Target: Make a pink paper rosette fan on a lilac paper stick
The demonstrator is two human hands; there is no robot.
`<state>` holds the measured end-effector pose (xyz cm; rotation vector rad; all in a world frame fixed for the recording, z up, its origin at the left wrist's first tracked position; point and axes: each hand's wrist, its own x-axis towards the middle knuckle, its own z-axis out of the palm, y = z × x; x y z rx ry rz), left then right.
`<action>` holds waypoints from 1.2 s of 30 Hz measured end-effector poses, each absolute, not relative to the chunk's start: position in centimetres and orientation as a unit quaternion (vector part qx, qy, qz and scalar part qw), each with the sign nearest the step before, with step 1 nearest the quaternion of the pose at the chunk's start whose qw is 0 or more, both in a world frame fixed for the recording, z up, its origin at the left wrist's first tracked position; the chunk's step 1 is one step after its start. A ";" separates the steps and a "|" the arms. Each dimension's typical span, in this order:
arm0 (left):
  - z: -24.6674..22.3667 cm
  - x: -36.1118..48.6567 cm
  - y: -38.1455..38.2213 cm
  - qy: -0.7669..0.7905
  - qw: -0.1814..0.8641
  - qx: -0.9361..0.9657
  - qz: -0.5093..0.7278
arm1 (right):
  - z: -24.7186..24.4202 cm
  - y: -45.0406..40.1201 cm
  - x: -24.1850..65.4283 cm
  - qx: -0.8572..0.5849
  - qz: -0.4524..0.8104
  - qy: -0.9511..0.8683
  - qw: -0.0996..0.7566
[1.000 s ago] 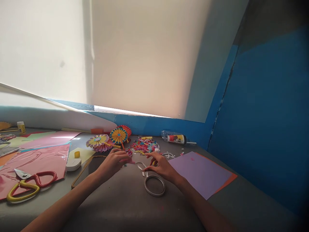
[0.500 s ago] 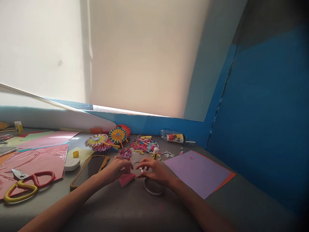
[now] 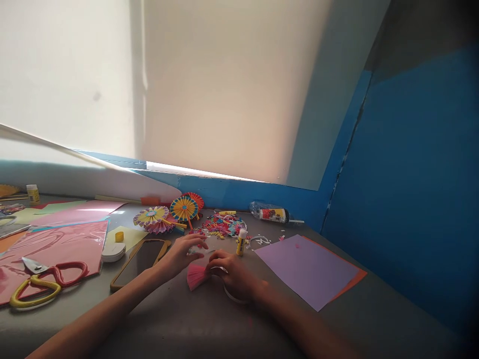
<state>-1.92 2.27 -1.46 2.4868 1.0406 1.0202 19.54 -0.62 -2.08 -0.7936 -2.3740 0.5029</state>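
Two bare hands are working at the grey table (image 3: 168, 319): the right hand (image 3: 232, 277) is closing its fingers narrowly around the tip of one pink pleated paper fan (image 3: 195, 276), seemingly pinching it, while the left hand (image 3: 184, 255) is curving just above the fan, its grip hard to make out. One glue stick (image 3: 241, 242) is standing just beyond them, four paper rosettes (image 3: 183, 209) are sitting farther back, and one lilac sheet (image 3: 307, 270) is lying to the right.
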 end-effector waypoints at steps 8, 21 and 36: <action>-0.2 -1.4 0.6 0.358 0.106 0.841 0.391 | 1.3 -1.5 21.4 -0.415 0.166 -0.852 0.273; -1.5 -2.2 0.6 0.358 0.143 0.890 0.243 | -0.5 -2.8 32.4 -0.716 0.070 -0.694 0.030; -2.5 -2.9 2.3 0.384 -0.041 0.888 0.251 | 0.2 -2.6 33.5 -0.718 0.037 -0.686 0.106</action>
